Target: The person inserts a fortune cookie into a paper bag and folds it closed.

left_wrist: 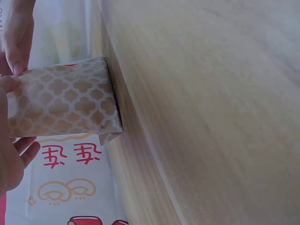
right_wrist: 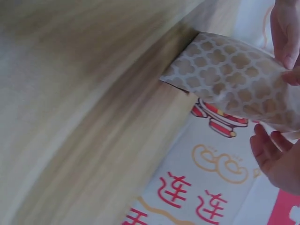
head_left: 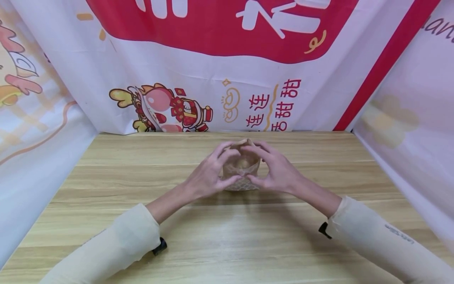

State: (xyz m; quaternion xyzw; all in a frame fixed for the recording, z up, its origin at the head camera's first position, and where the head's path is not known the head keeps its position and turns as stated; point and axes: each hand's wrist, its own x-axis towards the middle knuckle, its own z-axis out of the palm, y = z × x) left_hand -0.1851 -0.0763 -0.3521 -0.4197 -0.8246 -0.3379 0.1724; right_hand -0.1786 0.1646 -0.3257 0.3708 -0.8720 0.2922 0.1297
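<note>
A small brown paper bag [head_left: 241, 184] with a white lattice pattern stands upright on the table, its mouth spread and facing up. My left hand [head_left: 212, 173] holds the rim from the left, thumb at the front edge and fingers curled at the far side. On the other side my right hand [head_left: 280, 169] grips the rim in the same way. The two thumbs almost meet at the front. The patterned front of the bag [left_wrist: 65, 103] shows in the left wrist view, and again in the right wrist view [right_wrist: 229, 70]. Its contents cannot be made out.
The wood-grain table [head_left: 220, 240] stretches around the bag. Behind it hangs a white and red printed cloth [head_left: 198, 67], with more printed cloth on the left [head_left: 39, 118] and right [head_left: 408, 130] sides.
</note>
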